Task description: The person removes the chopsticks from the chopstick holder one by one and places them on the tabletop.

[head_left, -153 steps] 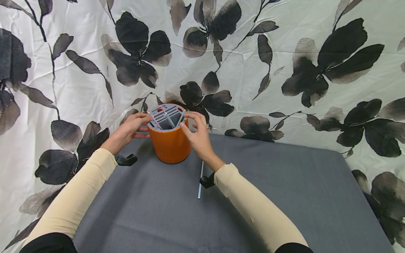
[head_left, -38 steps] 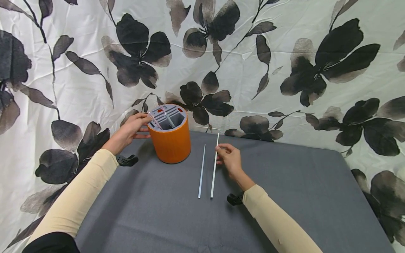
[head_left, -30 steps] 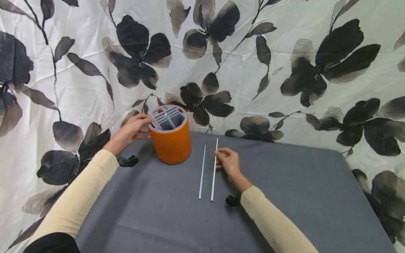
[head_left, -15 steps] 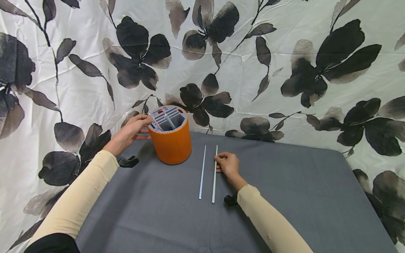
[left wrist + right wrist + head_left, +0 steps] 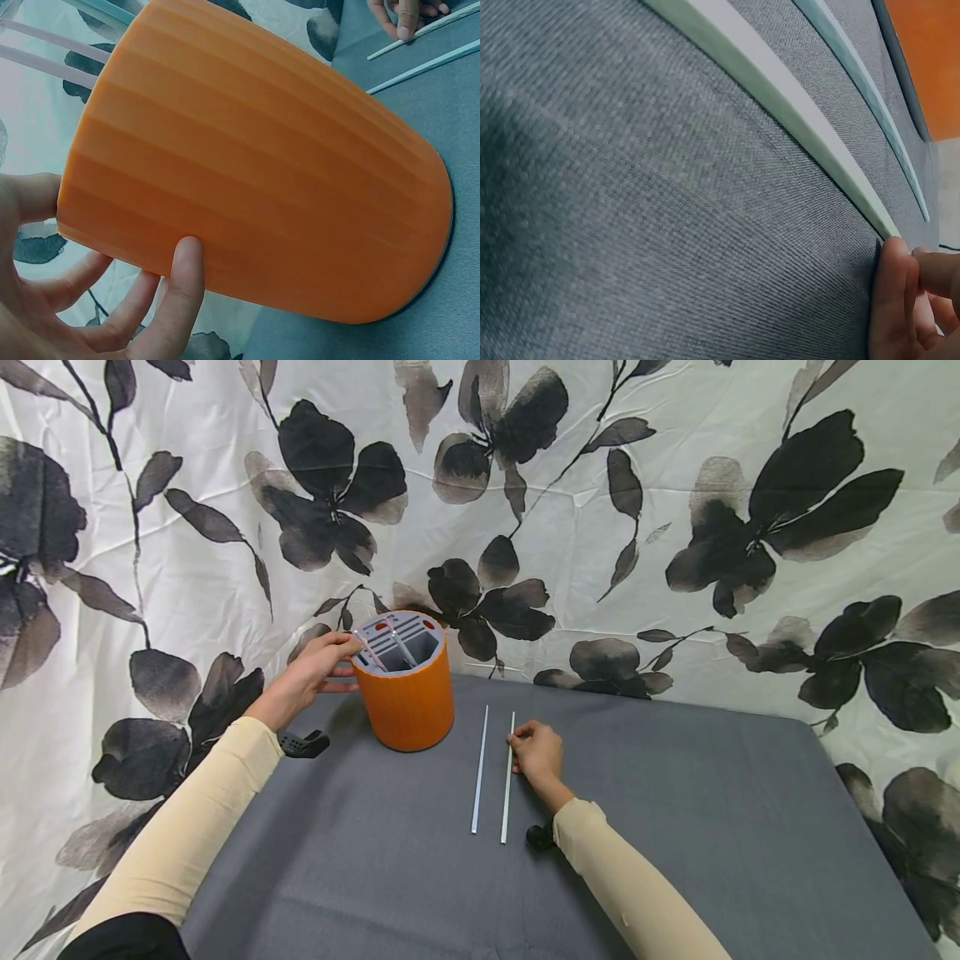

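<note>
Pinching the far part of a slim, square-edged pale stick (image 5: 506,810) on woven grey cloth with thumb and fingertips of the right hand (image 5: 537,750), across a narrow gap from a parallel bluish stick (image 5: 480,768), with table (image 5: 675,810) stretching rightward to a rounded corner. Farther back and left, touching the rim and side of an upright, faceted orange cup (image 5: 408,710) with loosely spread fingers of the left hand (image 5: 307,670), before a creased flowered sheet (image 5: 450,527).

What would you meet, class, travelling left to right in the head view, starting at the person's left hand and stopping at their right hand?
Left hand → orange holder → pale blue stick → pale green stick → right hand.
</note>
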Demonstrator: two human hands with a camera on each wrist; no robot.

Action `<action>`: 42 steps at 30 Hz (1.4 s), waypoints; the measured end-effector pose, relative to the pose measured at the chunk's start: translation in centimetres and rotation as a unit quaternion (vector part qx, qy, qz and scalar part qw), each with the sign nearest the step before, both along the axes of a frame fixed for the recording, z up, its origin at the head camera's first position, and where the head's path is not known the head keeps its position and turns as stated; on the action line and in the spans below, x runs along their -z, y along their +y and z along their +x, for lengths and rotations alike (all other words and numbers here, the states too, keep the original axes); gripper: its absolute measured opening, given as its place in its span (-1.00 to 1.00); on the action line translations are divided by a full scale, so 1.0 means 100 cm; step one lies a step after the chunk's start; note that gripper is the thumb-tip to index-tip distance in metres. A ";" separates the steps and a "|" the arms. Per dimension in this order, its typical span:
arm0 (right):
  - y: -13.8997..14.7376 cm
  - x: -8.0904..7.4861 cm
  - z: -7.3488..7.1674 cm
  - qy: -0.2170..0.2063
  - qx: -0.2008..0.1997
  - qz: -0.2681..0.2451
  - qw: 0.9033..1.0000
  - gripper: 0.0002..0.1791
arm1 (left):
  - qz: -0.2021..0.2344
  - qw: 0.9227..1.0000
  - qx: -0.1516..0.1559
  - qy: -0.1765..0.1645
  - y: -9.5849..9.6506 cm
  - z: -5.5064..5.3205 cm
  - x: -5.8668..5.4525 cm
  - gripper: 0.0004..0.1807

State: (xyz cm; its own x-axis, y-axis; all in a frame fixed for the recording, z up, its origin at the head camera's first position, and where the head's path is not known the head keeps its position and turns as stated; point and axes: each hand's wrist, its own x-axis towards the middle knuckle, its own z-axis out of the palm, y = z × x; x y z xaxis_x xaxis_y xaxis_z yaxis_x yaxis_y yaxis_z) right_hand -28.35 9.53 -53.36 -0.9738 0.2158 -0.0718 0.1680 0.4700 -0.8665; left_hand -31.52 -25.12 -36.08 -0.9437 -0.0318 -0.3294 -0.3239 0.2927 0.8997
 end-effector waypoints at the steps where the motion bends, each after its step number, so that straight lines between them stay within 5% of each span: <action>1: 0.000 0.000 0.000 0.000 0.000 0.005 1.000 -0.90 | 0.000 1.000 0.000 0.001 0.000 0.000 0.000 -0.30; 6: 0.001 0.000 0.000 0.000 -0.002 -0.013 1.000 -0.89 | 0.000 1.000 -0.001 0.003 -0.001 0.000 0.000 -0.31; 16: 0.005 -0.002 0.000 0.015 -0.005 -0.130 0.991 -0.83 | 0.002 1.000 0.005 0.008 -0.002 0.001 0.001 -0.29; 26: -0.005 -0.032 -0.002 0.055 -0.126 -0.229 0.964 -0.69 | -0.003 1.000 0.005 0.010 -0.002 0.000 0.003 -0.29; 34: -0.022 -0.063 -0.003 0.120 -0.237 -0.193 0.945 -0.71 | -0.001 1.000 0.005 0.003 -0.001 0.001 0.001 -0.27; 42: -0.039 -0.098 -0.001 0.183 -0.253 -0.136 0.940 -0.72 | 0.001 1.000 0.009 0.004 -0.002 0.001 0.002 -0.27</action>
State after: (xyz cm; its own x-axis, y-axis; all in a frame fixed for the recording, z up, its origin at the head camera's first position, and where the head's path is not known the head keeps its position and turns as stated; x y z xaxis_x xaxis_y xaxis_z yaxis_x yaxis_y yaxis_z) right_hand -28.49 5.63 -43.58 -0.9169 -0.2606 0.3023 -0.3503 0.1623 -0.9225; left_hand -31.45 -25.28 -36.28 -0.9468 -0.0139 -0.3214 -0.3109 0.2962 0.9031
